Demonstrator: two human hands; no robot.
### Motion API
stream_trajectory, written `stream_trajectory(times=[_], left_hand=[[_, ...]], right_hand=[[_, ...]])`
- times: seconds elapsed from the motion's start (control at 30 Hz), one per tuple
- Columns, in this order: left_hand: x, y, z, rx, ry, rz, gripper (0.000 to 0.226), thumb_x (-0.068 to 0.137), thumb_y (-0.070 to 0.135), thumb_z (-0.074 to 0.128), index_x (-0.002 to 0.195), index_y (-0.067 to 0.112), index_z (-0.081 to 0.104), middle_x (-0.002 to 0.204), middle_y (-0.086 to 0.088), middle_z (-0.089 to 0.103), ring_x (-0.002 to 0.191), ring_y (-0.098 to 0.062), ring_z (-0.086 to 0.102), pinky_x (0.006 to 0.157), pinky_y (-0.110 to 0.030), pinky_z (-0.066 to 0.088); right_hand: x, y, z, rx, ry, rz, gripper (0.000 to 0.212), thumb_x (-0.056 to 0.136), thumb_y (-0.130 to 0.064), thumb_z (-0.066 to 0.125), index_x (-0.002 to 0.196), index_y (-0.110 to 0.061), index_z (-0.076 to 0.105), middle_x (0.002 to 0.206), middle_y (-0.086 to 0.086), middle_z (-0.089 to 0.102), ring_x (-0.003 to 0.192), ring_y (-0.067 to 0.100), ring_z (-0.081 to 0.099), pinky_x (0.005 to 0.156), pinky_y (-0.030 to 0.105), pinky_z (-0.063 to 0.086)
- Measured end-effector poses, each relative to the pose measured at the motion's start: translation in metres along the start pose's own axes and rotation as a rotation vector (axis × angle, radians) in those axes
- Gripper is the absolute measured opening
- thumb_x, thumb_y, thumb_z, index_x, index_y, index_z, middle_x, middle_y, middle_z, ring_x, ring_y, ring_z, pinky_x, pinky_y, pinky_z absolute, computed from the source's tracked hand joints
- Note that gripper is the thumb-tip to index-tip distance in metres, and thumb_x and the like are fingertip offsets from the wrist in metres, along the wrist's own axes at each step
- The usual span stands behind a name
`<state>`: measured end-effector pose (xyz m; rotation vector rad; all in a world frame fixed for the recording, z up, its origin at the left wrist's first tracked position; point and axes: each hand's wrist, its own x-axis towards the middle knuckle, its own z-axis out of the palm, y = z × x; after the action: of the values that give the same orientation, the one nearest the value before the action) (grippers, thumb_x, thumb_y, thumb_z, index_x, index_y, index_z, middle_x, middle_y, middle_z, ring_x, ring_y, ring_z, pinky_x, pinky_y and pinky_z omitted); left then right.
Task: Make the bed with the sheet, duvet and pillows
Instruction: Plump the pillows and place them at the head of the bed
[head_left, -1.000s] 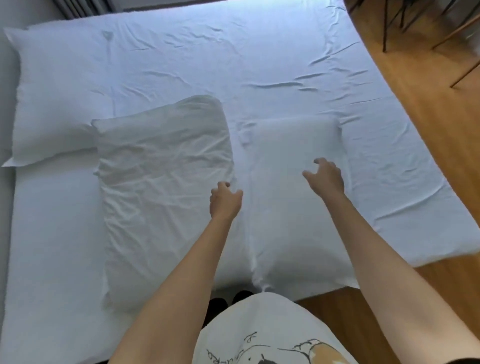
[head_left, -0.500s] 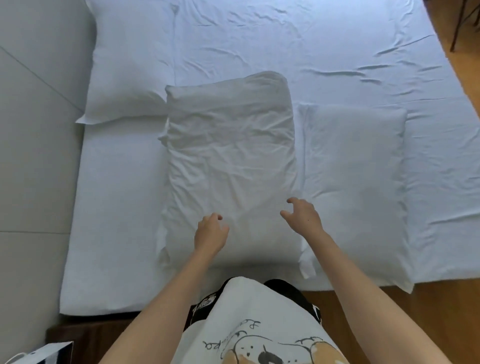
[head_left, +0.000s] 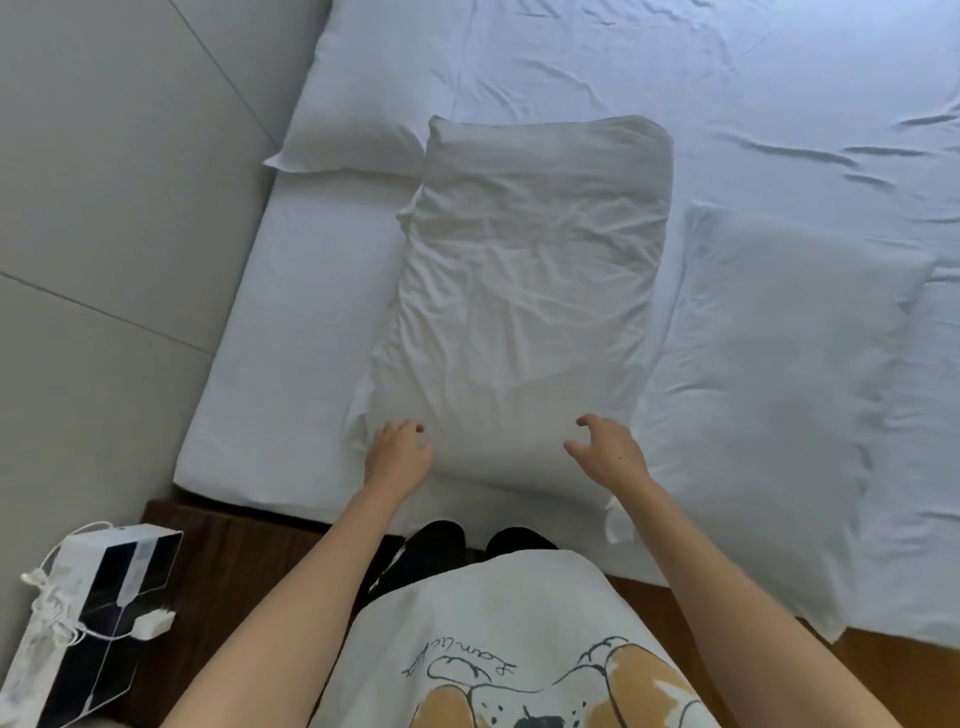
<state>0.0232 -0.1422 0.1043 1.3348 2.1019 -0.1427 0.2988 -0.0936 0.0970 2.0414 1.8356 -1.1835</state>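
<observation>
Creased pillow (head_left: 524, 291) lay lengthwise on sheet (head_left: 291, 332), near end at 6 o'clock by bed edge; second pillow (head_left: 789, 374) at 3, third (head_left: 374, 88) at 11. Left hand (head_left: 397, 452) and right hand (head_left: 608, 449) hovered over near corners, fingers loosely spread, holding nothing. Best grip: both corners evenly, lift level, avoid dragging sheet

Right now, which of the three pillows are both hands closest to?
The creased middle pillow, lying lengthwise toward the person. The left hand and right hand hover at its near end; the smooth pillow lies to its right, the third pillow by the wall.
</observation>
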Motion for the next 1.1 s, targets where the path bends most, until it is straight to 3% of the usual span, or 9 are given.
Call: stream_trajectory(times=[0.13,0.37,0.63,0.93,1.1], left_hand=[[-0.017,0.014,0.000,-0.006,0.010,-0.004,0.040,0.095,0.027,0.047,0.132,0.013,0.048,0.132,-0.011,0.046,0.123,-0.027,0.041,0.097,-0.037,0.039],[-0.034,0.006,0.001,0.065,-0.117,0.003,0.041,0.096,0.033,0.047,0.132,0.014,0.047,0.135,-0.008,0.046,0.124,-0.024,0.042,0.094,-0.034,0.040],[-0.003,-0.005,-0.027,-0.004,-0.059,-0.011,0.036,0.091,0.026,0.054,0.123,0.010,0.056,0.127,-0.012,0.054,0.116,-0.028,0.051,0.094,-0.035,0.043],[0.125,-0.053,-0.097,0.009,-0.066,0.054,0.027,0.089,0.024,0.055,0.113,0.013,0.060,0.119,-0.006,0.060,0.108,-0.026,0.055,0.084,-0.032,0.043],[0.268,-0.090,-0.165,0.061,-0.101,0.104,0.038,0.093,0.028,0.054,0.128,0.012,0.052,0.130,-0.010,0.053,0.120,-0.026,0.048,0.095,-0.039,0.044]], right_hand=[[-0.005,0.003,-0.005,0.011,-0.017,-0.025,0.050,0.093,-0.035,0.053,0.138,-0.014,0.044,0.136,0.009,0.049,0.122,0.026,0.047,0.092,0.036,0.042],[-0.022,0.007,0.002,0.059,-0.083,-0.033,0.049,0.094,-0.032,0.051,0.139,-0.014,0.042,0.136,0.010,0.047,0.118,0.025,0.050,0.087,0.034,0.044],[-0.018,0.004,0.017,0.132,-0.049,0.043,0.048,0.094,-0.030,0.051,0.138,-0.013,0.044,0.137,0.011,0.048,0.115,0.026,0.053,0.089,0.036,0.044],[0.064,-0.112,0.041,0.071,0.066,-0.050,0.042,0.096,-0.028,0.048,0.136,-0.014,0.047,0.140,0.007,0.045,0.130,0.026,0.039,0.099,0.038,0.039],[0.172,-0.214,0.030,0.151,0.216,-0.045,0.042,0.095,-0.024,0.052,0.135,-0.012,0.048,0.137,0.009,0.047,0.128,0.026,0.040,0.096,0.036,0.041]])
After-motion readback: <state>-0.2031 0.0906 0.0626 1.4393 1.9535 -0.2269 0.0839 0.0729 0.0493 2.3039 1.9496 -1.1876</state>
